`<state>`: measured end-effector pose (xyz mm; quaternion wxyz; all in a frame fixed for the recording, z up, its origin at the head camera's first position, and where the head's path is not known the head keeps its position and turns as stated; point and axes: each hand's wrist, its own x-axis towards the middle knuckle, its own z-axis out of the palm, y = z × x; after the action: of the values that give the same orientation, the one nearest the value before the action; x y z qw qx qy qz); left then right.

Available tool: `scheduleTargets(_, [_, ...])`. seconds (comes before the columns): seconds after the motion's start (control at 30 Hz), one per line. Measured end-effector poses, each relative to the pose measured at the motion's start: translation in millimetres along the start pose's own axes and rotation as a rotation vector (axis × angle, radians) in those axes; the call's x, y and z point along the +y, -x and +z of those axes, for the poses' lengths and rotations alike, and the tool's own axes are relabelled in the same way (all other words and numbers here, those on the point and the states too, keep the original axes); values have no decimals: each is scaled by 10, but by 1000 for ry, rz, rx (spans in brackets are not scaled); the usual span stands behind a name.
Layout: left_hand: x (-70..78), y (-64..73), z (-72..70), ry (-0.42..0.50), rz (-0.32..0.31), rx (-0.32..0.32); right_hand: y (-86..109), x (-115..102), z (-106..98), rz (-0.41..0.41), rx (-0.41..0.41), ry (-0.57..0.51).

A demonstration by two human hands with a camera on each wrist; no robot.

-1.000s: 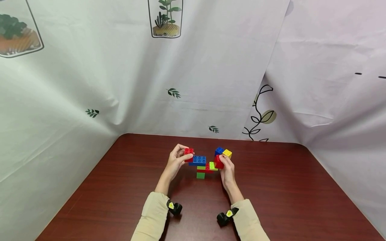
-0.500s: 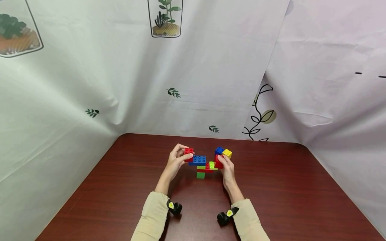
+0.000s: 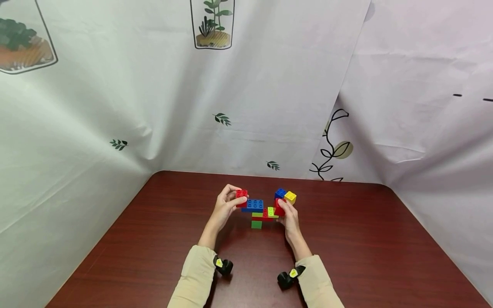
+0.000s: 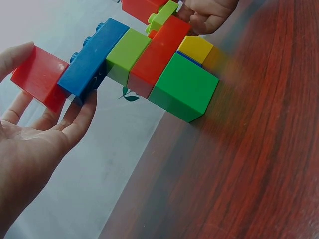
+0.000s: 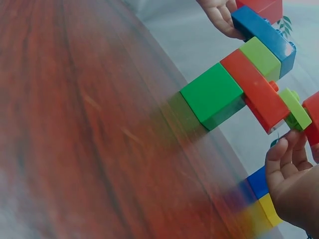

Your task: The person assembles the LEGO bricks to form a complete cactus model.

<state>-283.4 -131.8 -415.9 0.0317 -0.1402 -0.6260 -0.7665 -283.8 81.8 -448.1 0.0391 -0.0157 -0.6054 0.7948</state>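
Observation:
Toy building bricks form a branching stack on the table. A green block [image 3: 256, 225] is its foot, under a long red brick [image 4: 158, 57]. On that brick's left end sit a lime brick [image 4: 128, 56] and a long blue brick [image 3: 255, 205]. My left hand [image 3: 223, 207] grips the red brick [image 4: 40, 77] on the blue brick's left end, its thumb in front and some fingers underneath. My right hand [image 3: 290, 220] pinches another red brick [image 3: 278, 210] at the right, above a thin lime brick [image 5: 295, 109]. Some right fingers curl below that lime brick.
A blue block [image 3: 280, 193] and a yellow block [image 3: 290, 196] stand together behind the right hand. The brown wooden table [image 3: 358, 239] meets a pale printed cloth [image 3: 246, 85] at its back and sides. Black wrist cameras [image 3: 224, 267] are strapped over both sleeves.
My right thumb has slid slightly left and down on its red brick, and fingers now show below it. The left hand and the stack look the same.

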Motion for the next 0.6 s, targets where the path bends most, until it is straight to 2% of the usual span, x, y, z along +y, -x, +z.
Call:
scheduleTargets(0.33, [-8, -8, 1, -1, -1, 1, -18, 8, 32, -12, -37, -98])
scheduleTargets(0.6, [-5, -4, 6, 8, 1, -4, -12, 1, 56, -15, -48, -125])
